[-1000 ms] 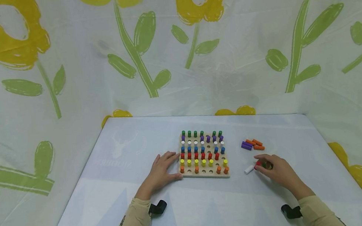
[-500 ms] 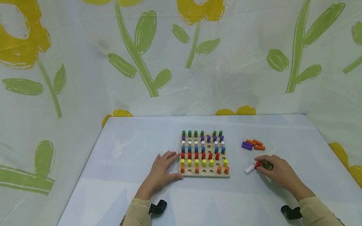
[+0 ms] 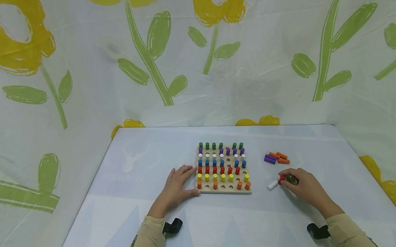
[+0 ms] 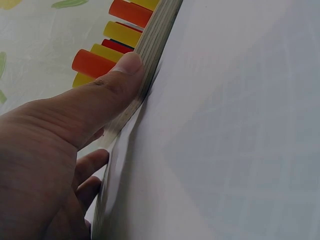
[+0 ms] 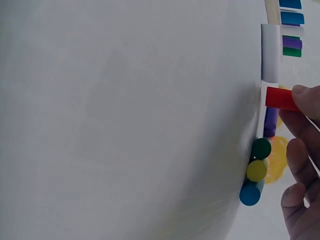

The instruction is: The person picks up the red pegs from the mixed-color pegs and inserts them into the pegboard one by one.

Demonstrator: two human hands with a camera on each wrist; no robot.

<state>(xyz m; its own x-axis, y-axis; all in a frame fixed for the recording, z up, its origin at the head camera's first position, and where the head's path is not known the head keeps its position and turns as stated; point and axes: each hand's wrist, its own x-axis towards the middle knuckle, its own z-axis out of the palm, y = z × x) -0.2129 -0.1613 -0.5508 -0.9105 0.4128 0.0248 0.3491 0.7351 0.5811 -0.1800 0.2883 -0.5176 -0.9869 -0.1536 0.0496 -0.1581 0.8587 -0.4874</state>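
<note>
A wooden pegboard (image 3: 224, 192) stands on the table, with rows of coloured pegs upright in its holes and some holes bare. My left hand (image 3: 176, 186) lies at its left side, fingers extended to the edge; in the left wrist view the thumb (image 4: 131, 62) touches the board's side near an orange peg (image 4: 92, 63). Right of the board, my right hand (image 3: 305, 184) pinches a red peg (image 5: 280, 98) between thumb and finger, just over the tabletop. Beside it lie a white peg (image 5: 270, 52), then green (image 5: 261, 148), yellow (image 5: 256, 170) and blue (image 5: 250, 194) pegs near the curled lower fingers.
Behind the right hand, purple pegs (image 3: 269, 159) and orange pegs (image 3: 283, 161) lie in a loose group. The white table (image 3: 203, 237) meets a flower-printed cloth wall (image 3: 266, 83) at the back. A black device (image 3: 318, 231) sits at each wrist.
Almost nothing differs. The right hand keeps its hold on the red peg, with only a tiny shift, and the left hand stays at the pegboard's edge.
</note>
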